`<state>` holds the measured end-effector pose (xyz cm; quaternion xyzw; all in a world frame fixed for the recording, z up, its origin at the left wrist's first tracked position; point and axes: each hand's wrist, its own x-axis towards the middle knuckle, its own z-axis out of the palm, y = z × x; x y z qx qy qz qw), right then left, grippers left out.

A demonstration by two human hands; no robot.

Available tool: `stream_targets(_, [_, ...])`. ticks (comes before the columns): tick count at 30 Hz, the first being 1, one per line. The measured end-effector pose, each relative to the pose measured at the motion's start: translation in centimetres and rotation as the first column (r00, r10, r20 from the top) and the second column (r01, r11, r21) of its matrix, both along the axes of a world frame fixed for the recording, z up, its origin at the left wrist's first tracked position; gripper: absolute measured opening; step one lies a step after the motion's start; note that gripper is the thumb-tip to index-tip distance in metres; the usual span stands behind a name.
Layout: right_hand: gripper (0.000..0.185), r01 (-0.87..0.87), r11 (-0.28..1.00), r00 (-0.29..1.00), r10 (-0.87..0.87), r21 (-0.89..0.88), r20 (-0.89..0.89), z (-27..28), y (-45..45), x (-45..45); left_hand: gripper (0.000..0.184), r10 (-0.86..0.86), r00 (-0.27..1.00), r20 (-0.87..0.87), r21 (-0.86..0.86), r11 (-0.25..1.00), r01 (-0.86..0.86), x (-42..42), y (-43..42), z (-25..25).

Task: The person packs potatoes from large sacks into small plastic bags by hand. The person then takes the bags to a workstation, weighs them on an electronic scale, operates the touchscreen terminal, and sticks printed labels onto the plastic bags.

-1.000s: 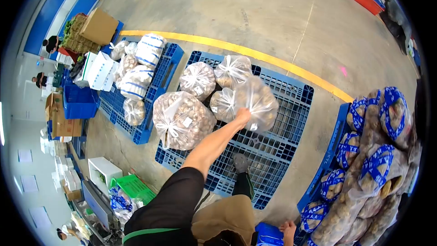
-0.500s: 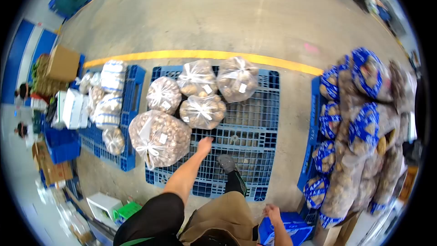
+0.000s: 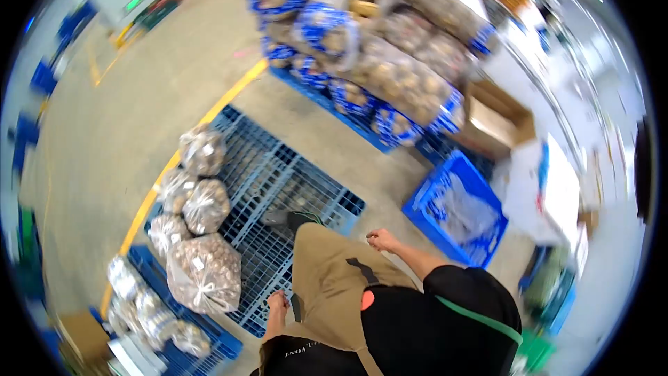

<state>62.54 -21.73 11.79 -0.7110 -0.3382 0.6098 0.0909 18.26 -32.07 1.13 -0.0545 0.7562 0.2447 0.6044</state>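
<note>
My left hand [image 3: 277, 300] hangs low over the near edge of the blue pallet [image 3: 273, 174], its fingers curled in with nothing seen in them. A large clear bag of small round brown produce [image 3: 204, 273] stands on the pallet to its left, apart from it. My right hand [image 3: 381, 239] is held in front of my tan apron [image 3: 330, 257], loosely closed and holding nothing I can see. It is nearest to a blue crate [image 3: 416, 210] with clear plastic inside. My shoe [image 3: 277, 217] rests on the pallet's slats.
Several tied clear bags [image 3: 207, 207] line the pallet's left side. Beyond stands a high stack of net sacks [image 3: 400, 76] with blue ends. An open cardboard box [image 3: 495, 115] is behind the crate. White bundles [image 3: 154, 317] lie on another pallet at lower left.
My view has swung to the right, bringing the sack stack and blue crate forward. My left hand has drawn back from beside the bags. My right hand has come up and forward.
</note>
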Motion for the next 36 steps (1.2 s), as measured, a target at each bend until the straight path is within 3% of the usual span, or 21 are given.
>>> stream_targets(2, [0.028,0.041,0.999,0.997,-0.042,0.024,0.062,1.7,-6.6,2.8,0.01,-0.205,0.978,-0.042,0.056,0.977,0.207,1.8,0.1,2.6])
stream_targets(4, [0.02,0.259,0.966,0.961,-0.257,-0.008,0.103,-1.9,-14.2,6.2,0.016,-0.363,0.93,-0.062,0.052,0.929,0.366,4.3,1.2,6.7])
stream_targets(5, [0.018,0.331,0.941,0.935,-0.315,-0.077,0.166,-4.2,-18.0,7.9,0.018,-0.558,0.82,-0.128,0.13,0.81,0.572,4.3,1.4,5.2])
stream_targets(7, [0.017,0.433,0.883,0.889,-0.385,-0.18,0.25,-5.4,-24.4,9.8,0.02,-0.785,0.509,-0.352,0.248,0.446,0.86,4.8,1.8,3.5])
stream_targets(8, [0.017,0.466,0.859,0.873,-0.405,-0.212,0.273,-4.6,-26.6,11.1,0.019,-0.818,0.33,-0.471,0.281,0.216,0.935,5.5,2.5,3.7])
stream_targets(9, [0.017,0.497,0.832,0.857,-0.424,-0.246,0.294,-4.1,-28.7,12.0,0.019,-0.797,0.153,-0.585,0.289,-0.029,0.957,6.3,3.3,3.8])
stream_targets(11, [0.021,0.544,0.817,0.821,-0.471,-0.191,0.323,-6.4,-32.3,12.9,0.019,-0.609,-0.143,-0.78,0.236,-0.498,0.835,8.5,4.8,4.1])
stream_targets(12, [0.023,0.569,0.806,0.799,-0.494,-0.165,0.344,-6.9,-33.9,13.0,0.019,-0.575,-0.209,-0.791,0.224,-0.59,0.775,9.8,5.6,4.1])
stream_targets(14, [0.027,0.614,0.788,0.731,-0.551,-0.037,0.403,-3.0,-35.7,12.0,0.019,-0.672,-0.299,-0.678,0.238,-0.585,0.775,13.6,7.1,3.9])
stream_targets(18, [0.033,0.805,0.584,0.443,-0.709,0.106,0.549,-4.4,-43.1,10.4,0.019,-0.86,-0.348,-0.373,0.231,-0.45,0.863,24.4,8.9,2.7])
stream_targets(19, [0.038,0.891,0.451,0.356,-0.77,0.057,0.53,-3.8,-45.1,10.1,0.019,-0.875,-0.363,-0.321,0.222,-0.442,0.869,27.5,8.7,2.6])
stream_targets(22, [0.036,0.921,0.383,0.281,-0.781,0.072,0.558,-3.7,-53.1,9.7,0.02,-0.891,-0.404,-0.208,0.209,-0.444,0.871,37.7,6.3,1.8])
stream_targets(24, [0.034,0.98,0.173,0.2,-0.887,-0.102,0.416,-3.3,-58.5,11.0,0.021,-0.879,-0.45,-0.161,0.215,-0.476,0.853,44.8,3.6,1.3])
stream_targets(25, [0.034,0.978,0.074,0.138,-0.928,-0.193,0.346,-2.6,-61.2,11.9,0.021,-0.873,-0.469,-0.132,0.213,-0.487,0.847,48.7,1.7,0.9])
stream_targets(28, [0.033,0.99,-0.133,-0.111,-0.925,-0.036,0.364,0.8,-68.8,13.3,0.022,-0.836,-0.544,-0.08,0.228,-0.546,0.806,59.4,-4.3,0.3])
stream_targets(29, [0.037,0.971,-0.237,-0.23,-0.923,0.013,0.308,-1.0,-71.7,13.9,0.022,-0.82,-0.569,-0.064,0.24,-0.566,0.789,63.3,-6.5,0.3])
stream_targets(34, [0.036,0.787,-0.604,-0.616,-0.754,0.128,0.229,1.3,-79.0,17.1,0.024,-0.738,-0.675,-0.005,0.301,-0.644,0.703,78.2,-15.5,-0.7])
stream_targets(36, [0.035,0.72,-0.671,-0.694,-0.7,0.177,0.172,1.3,-80.2,18.6,0.025,-0.733,-0.68,0.035,0.343,-0.63,0.697,83.3,-18.8,-2.5])
